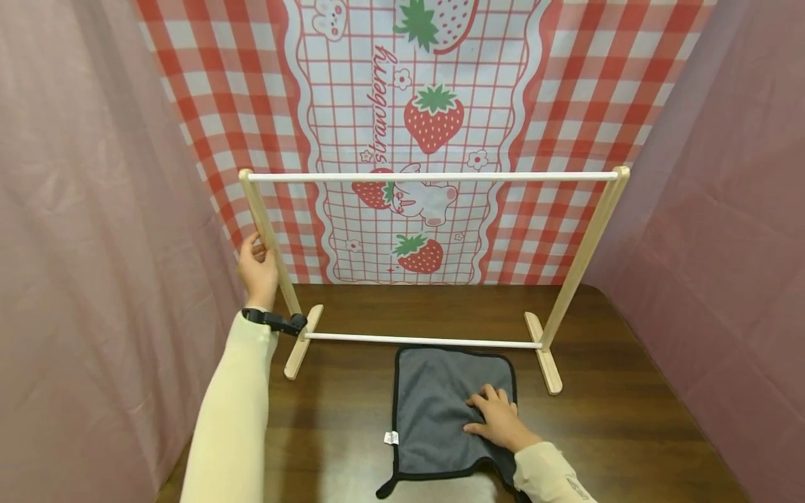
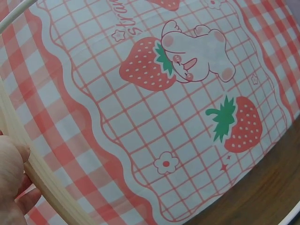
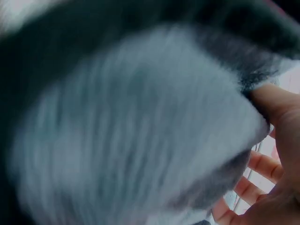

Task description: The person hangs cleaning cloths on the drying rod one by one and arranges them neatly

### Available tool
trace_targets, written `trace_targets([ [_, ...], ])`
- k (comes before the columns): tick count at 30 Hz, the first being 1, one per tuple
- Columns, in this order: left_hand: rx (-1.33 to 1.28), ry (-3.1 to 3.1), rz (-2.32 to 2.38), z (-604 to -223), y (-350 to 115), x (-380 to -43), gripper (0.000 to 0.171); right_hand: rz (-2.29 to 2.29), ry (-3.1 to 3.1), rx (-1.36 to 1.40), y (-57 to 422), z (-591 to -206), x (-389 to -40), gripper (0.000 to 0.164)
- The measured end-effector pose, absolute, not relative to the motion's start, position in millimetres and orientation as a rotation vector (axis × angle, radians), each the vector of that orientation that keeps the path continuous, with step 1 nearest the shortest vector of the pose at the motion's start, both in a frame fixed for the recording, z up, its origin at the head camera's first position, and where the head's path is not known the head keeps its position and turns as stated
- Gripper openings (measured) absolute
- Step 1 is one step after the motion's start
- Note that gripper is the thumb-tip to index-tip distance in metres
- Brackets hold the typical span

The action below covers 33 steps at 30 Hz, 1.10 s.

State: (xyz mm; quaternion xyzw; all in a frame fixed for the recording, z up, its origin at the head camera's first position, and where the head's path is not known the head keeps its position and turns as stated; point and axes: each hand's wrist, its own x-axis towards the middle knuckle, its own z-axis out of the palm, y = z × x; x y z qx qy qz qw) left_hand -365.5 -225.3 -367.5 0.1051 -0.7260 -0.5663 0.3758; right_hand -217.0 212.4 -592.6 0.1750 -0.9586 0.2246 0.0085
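A light wooden rack (image 1: 581,265) with white cross bars stands on the table. My left hand (image 1: 259,271) grips its left post (image 1: 274,260) partway up; in the left wrist view the thumb (image 2: 18,152) lies against the wood. Below the lower bar a grey cloth (image 1: 430,405) with black edging lies spread out, its near right part rumpled. My right hand (image 1: 499,419) rests on the cloth's right side, fingers spread and slightly bent. Close folds of the cloth (image 3: 140,131) fill most of the right wrist view, blurred, beside the thumb and fingers.
Behind the rack hangs a red-and-white checked sheet (image 1: 566,91) with strawberries. Pink curtains (image 1: 94,230) close off both sides. A white tag (image 1: 391,438) and a black loop (image 1: 386,489) stick out at the cloth's left edge. The table (image 1: 342,412) is brown wood.
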Motion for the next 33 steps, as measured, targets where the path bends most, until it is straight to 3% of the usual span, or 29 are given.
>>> trace_targets([
  [5, 0.261, -1.874, -1.381, -367.6, -227.7, -367.6, 0.037, 0.679, -2.773, 0.748, 211.5, -596.6, -220.3, 0.022],
  [13, 0.242, -1.908, -1.333, -370.1, -231.7, -367.4, 0.038, 0.617, -2.619, 0.788, 207.3, -598.7, -221.5, 0.042],
  [33, 0.215, -1.93, -1.3, -371.2, -232.8, -368.5, 0.037, 0.858, -2.417, 0.739, 204.2, -597.4, -223.2, 0.045],
])
